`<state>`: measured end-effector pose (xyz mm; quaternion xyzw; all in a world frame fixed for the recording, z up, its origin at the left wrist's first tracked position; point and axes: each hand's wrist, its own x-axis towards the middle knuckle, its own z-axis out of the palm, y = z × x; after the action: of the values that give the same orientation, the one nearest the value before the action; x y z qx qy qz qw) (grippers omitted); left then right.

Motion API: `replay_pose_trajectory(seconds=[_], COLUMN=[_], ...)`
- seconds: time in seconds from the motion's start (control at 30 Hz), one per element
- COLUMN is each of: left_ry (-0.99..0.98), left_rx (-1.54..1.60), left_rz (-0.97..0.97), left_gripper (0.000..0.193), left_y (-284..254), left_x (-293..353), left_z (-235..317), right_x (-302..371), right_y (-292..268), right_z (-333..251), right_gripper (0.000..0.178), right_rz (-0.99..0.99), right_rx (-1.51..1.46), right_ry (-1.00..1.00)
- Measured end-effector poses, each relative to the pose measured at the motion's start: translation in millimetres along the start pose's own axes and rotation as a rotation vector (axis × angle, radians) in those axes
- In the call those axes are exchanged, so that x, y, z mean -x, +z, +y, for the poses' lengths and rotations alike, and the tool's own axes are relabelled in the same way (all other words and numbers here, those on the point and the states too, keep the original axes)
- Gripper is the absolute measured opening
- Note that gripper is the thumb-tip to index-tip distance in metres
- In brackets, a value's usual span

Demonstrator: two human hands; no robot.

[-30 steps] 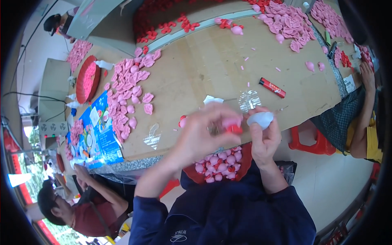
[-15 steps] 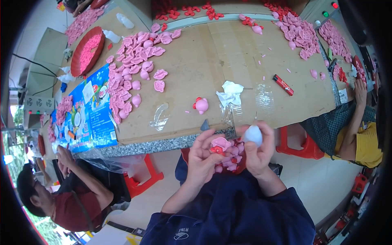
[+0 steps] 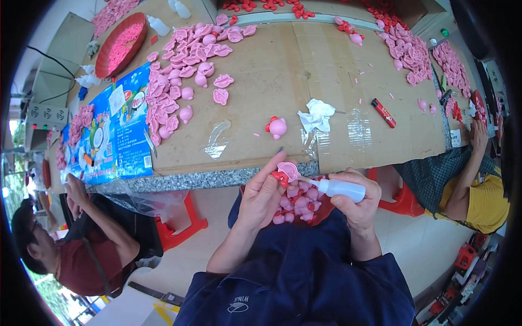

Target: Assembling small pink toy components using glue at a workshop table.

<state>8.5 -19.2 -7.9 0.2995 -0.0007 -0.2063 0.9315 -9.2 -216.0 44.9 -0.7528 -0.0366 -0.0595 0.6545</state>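
My left hand (image 3: 260, 196) pinches a small red plastic piece (image 3: 280, 178) joined to or held against a pink hollow shell (image 3: 289, 171), whose open side faces up. In my right hand (image 3: 359, 205) lies a white squeeze bottle (image 3: 343, 189), tilted on its side. Its thin nozzle (image 3: 308, 180) points left and reaches the shell's edge; whether it touches I cannot tell. Below both hands, a red container (image 3: 324, 211) on my lap holds many round pink pieces (image 3: 297, 204) with red parts.
Pink shells (image 3: 168, 89) are heaped at the table's left, more (image 3: 405, 51) at the far right. On the cardboard (image 3: 261, 81) lie a pink-and-red piece (image 3: 278, 127), crumpled tissue (image 3: 317, 115) and a red lighter-like stick (image 3: 384, 113). Co-workers sit left (image 3: 98, 244) and right (image 3: 473, 201).
The squeeze bottle has swung from upright, nozzle up, to lying sideways with its nozzle at the shell. My left hand has lifted slightly with the pieces. The whole view has shifted a little.
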Motion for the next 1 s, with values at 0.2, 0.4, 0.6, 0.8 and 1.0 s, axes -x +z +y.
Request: replay_pose_trajectory(seconds=[0.2, 0.4, 0.6, 0.8, 1.0], left_ry=[0.001, -0.009, -0.024, -0.010, -0.014], left_rx=[-0.068, -0.066, -0.061, -0.049, -0.071], left_rz=[0.047, 0.021, 0.009, -0.009, -0.014], left_gripper=[0.046, 0.043, 0.041, 0.041, 0.041], left_y=[1.1, 1.3, 3.2, 0.8, 1.3], left_x=[-0.8, -1.4, -1.6, -1.6, -0.8], left_z=[-0.1, -0.9, -0.8, -3.3, -3.5], right_x=[1.2, -1.2, -3.2, -2.8, -3.3], right_y=[3.6, 2.7, 1.2, -2.3, -1.2], right_z=[-0.1, -0.5, -6.6, -8.3, -7.8], right_gripper=[0.025, 0.023, 0.020, 0.019, 0.018], right_rz=[-0.014, -0.030, -0.030, -0.009, -0.038], right_rx=[-0.089, -0.069, -0.061, -0.063, -0.031], right_ry=[0.066, 0.050, 0.106, 0.102, 0.088])
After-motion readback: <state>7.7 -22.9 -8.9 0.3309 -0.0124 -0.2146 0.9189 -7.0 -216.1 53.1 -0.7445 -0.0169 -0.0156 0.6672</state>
